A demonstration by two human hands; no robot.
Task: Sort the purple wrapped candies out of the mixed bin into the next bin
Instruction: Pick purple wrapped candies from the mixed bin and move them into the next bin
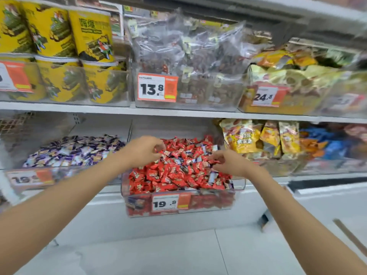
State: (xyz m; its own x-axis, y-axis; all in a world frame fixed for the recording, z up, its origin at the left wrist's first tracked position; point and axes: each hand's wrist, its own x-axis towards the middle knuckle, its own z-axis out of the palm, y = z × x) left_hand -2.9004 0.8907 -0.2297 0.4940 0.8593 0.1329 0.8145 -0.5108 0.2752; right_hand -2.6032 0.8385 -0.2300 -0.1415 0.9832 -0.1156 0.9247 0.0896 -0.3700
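Left hand (pixel 146 148) and right hand (pixel 228 162) curl fingers down into the mixed bin (pixel 239 184). Whether either pinches candy is unclear.

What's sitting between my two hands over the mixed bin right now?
Head view: between the left hand and right hand lies the heap of red wrapped candies in the mixed bin, with a few purple wrapped candies among them.
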